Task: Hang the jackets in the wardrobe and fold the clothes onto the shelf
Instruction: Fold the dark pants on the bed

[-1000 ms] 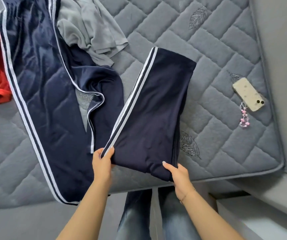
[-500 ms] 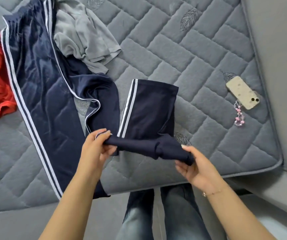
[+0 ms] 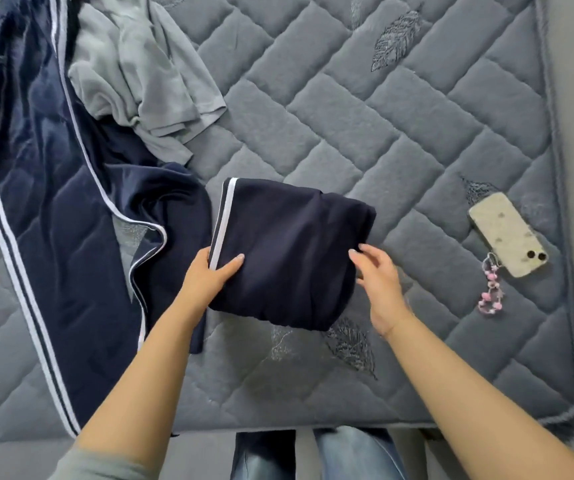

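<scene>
A folded navy garment with a white side stripe (image 3: 289, 254) lies on the grey quilted mattress (image 3: 382, 116), near its front edge. The left hand (image 3: 209, 277) grips the garment's striped left edge, thumb on top and the fingers tucked underneath. The right hand (image 3: 379, 282) touches its right edge with relaxed, loosely spread fingers. A cream phone with a pink bead charm (image 3: 507, 235) lies to the right, apart from the garment.
</scene>
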Available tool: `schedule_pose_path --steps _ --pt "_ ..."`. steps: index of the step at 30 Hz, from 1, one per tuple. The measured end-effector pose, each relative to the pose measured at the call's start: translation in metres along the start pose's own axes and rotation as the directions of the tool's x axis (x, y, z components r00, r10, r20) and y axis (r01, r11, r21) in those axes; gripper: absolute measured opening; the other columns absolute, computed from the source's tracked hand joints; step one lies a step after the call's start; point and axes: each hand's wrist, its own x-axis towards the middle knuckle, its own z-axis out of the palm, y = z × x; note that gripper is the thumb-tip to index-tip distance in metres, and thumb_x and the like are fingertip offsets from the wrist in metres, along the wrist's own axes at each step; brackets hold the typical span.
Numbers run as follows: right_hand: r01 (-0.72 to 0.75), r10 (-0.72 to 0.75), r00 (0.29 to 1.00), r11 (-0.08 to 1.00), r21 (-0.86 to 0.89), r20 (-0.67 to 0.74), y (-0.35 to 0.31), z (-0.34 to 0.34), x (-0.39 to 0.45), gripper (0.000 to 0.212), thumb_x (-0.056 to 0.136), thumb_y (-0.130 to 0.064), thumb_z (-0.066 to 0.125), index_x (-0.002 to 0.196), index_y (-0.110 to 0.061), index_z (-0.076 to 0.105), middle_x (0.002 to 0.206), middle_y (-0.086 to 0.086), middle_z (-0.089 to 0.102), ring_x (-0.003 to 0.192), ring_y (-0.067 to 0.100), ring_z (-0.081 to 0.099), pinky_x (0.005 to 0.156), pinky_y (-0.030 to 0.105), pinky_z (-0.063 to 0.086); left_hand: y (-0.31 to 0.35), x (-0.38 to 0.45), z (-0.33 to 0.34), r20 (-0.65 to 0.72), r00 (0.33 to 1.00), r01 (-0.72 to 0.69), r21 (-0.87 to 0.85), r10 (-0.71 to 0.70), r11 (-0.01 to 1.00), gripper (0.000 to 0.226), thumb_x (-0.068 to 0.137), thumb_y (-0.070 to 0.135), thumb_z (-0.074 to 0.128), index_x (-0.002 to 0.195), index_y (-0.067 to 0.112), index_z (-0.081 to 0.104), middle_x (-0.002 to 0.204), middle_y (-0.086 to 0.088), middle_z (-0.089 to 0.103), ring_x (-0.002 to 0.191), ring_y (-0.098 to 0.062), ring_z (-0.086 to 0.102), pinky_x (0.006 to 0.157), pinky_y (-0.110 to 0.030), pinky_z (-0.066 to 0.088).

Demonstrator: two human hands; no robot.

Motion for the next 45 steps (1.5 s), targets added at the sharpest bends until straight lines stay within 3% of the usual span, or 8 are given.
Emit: schedule_pose_path --steps 9,19,25,28,31,34,38,45 --pt "-0.053 0.057 0.968 0.998 0.022 -0.243 0.072 0.011 -0.057 0.034 0.086 -0.025 0.073 0.111 -0.025 0.050 0.114 0.002 0.058 0.099 0.010 0.060 0.073 0.013 0.046 -0.044 -0.040 0.018 -0.385 0.922 -0.178 -0.310 0.048 0.934 0.030 0.084 0.036 0.075 0.104 0.037 0.052 0.117 0.011 0.061 0.110 -0.003 0.058 0.085 -0.016 0.046" --pt "0.013 -0.064 0.968 0.979 -0.206 -0.243 0.103 0.029 -0.074 0.014 0.089 -0.013 0.069 0.083 -0.005 0.060 0.095 0.014 0.058 0.074 0.007 0.053 0.068 0.007 0.040 -0.062 -0.057 0.024 -0.280 0.960 -0.097 -0.381 -0.015 0.919 0.037 0.097 0.024 0.060 0.116 -0.007 0.056 0.079 0.006 0.058 0.078 -0.014 0.059 0.088 -0.032 0.054" --pt "0.223 -0.253 0.967 0.896 -0.385 -0.027 0.087 -0.032 -0.073 0.018 0.096 -0.005 0.057 0.079 -0.011 0.053 0.089 0.003 0.042 0.069 0.000 0.044 0.070 0.007 0.037 -0.081 -0.071 -0.018 -0.179 0.982 -0.102 -0.221 0.062 0.970 0.010 0.091 0.037 0.063 0.092 0.031 0.071 0.106 0.009 0.063 0.085 -0.004 0.068 0.074 -0.017 0.053" --pt "0.180 -0.197 0.980 0.871 -0.458 0.010 0.085 -0.058 -0.065 0.009 0.094 -0.003 0.059 0.085 -0.006 0.057 0.091 0.008 0.045 0.077 0.012 0.047 0.071 0.007 0.038 -0.097 -0.074 -0.013 -0.097 0.994 0.033 -0.085 -0.041 0.996 0.026 0.091 0.036 0.065 0.082 0.012 0.061 0.087 0.002 0.054 0.080 -0.017 0.056 0.079 -0.031 0.051" --pt "-0.022 0.016 1.000 0.957 -0.290 -0.023 0.090 -0.055 -0.057 0.010 0.095 -0.011 0.061 0.096 -0.001 0.059 0.099 0.015 0.053 0.088 0.022 0.053 0.082 0.015 0.044 -0.086 -0.075 0.000 -0.021 0.999 0.050 0.000 -0.050 0.999 0.033 0.084 0.043 0.071 0.086 0.017 0.052 0.083 0.009 0.050 0.082 -0.017 0.051 0.077 -0.031 0.046" --pt "-0.279 0.287 0.958 0.941 0.189 -0.017 0.094 -0.039 -0.062 0.025 0.093 -0.011 0.063 0.116 -0.007 0.054 0.113 0.013 0.060 0.105 0.025 0.058 0.096 0.041 0.049 -0.052 -0.065 -0.002 -0.191 0.950 -0.189 0.280 0.248 0.941 0.048 0.082 0.018 0.075 0.124 0.020 0.051 0.130 0.005 0.049 0.123 -0.020 0.046 0.102 -0.041 0.041" --pt "-0.457 0.419 0.889 0.775 0.438 0.185 0.109 -0.006 -0.082 0.030 0.089 -0.020 0.067 0.116 -0.011 0.057 0.122 0.005 0.062 0.118 0.020 0.056 0.101 0.040 0.044 0.032 -0.029 0.013 0.078 0.708 -0.586 0.619 0.702 0.523 0.051 0.079 0.025 0.076 0.126 0.018 0.056 0.139 -0.003 0.052 0.128 -0.024 0.046 0.105 -0.045 0.036" --pt "-0.451 0.414 0.886 0.669 0.591 0.208 0.089 0.038 -0.061 0.038 0.087 -0.024 0.071 0.122 -0.015 0.063 0.120 0.004 0.069 0.113 0.021 0.063 0.101 0.039 0.049 0.092 0.037 0.069 0.335 0.833 -0.503 0.792 0.441 0.347 0.048 0.094 0.054 0.049 0.133 0.026 0.050 0.134 0.001 0.056 0.128 -0.024 0.046 0.112 -0.047 0.020"
